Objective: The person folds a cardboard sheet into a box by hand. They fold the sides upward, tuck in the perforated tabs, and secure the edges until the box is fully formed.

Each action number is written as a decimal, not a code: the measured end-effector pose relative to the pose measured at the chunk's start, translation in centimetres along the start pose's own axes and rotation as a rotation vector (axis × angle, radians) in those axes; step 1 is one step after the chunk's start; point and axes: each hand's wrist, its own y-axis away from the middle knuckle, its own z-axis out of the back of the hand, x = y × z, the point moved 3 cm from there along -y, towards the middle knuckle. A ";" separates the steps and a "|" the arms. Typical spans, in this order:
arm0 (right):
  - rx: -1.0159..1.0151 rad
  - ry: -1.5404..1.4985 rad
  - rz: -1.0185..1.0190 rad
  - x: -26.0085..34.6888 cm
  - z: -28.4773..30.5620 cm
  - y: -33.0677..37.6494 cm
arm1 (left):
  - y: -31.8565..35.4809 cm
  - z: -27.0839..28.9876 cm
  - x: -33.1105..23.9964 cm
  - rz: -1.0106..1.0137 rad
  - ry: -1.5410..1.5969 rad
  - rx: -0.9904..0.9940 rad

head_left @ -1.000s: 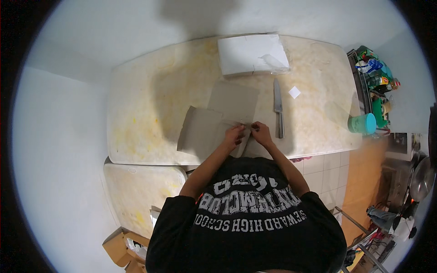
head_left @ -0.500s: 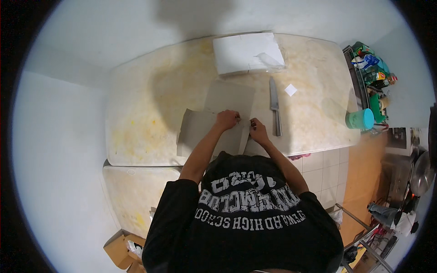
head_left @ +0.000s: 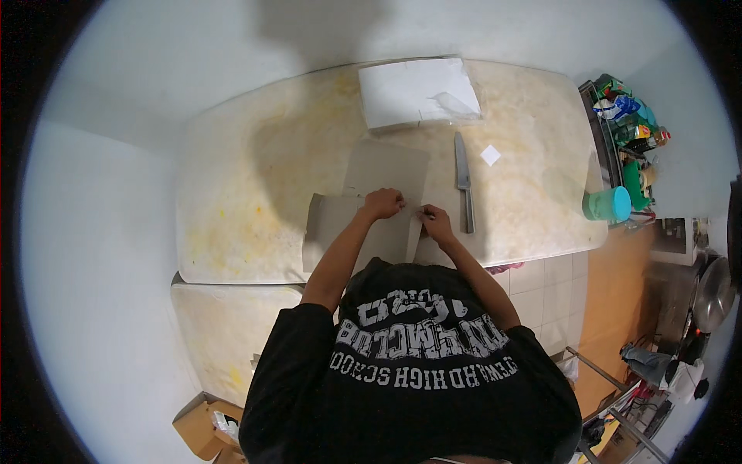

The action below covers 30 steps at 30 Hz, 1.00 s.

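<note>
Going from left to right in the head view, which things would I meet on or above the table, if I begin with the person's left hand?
Left hand → right hand → knife → small white square → turquoise container.

Just right of my right hand (head_left: 437,223), a knife (head_left: 464,188) lies handle toward me, blocking a low sideways slide. Right of its blade, a small white square (head_left: 491,155) lies flat. Straight ahead, a white package (head_left: 413,91) bars the far edge. A hand can pass between the knife and the turquoise cup (head_left: 607,204) near the table's (head_left: 224,170) right end, or across the broad stretch left of my grey cardboard (head_left: 340,232).
</note>
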 end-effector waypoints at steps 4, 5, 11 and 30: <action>-0.114 0.079 0.249 1.3 0.2 0.1 | -0.5 0.0 -0.4 0.022 -0.033 -0.011; -0.112 0.080 0.249 1.6 0.4 -0.1 | -0.7 0.0 -0.6 0.021 -0.038 -0.073; -0.006 0.550 0.489 6.8 0.6 -1.0 | -1.1 0.9 0.1 0.016 0.116 -0.096; -0.042 0.300 0.451 6.3 0.6 -0.4 | -4.1 -1.1 1.9 -0.186 0.134 0.296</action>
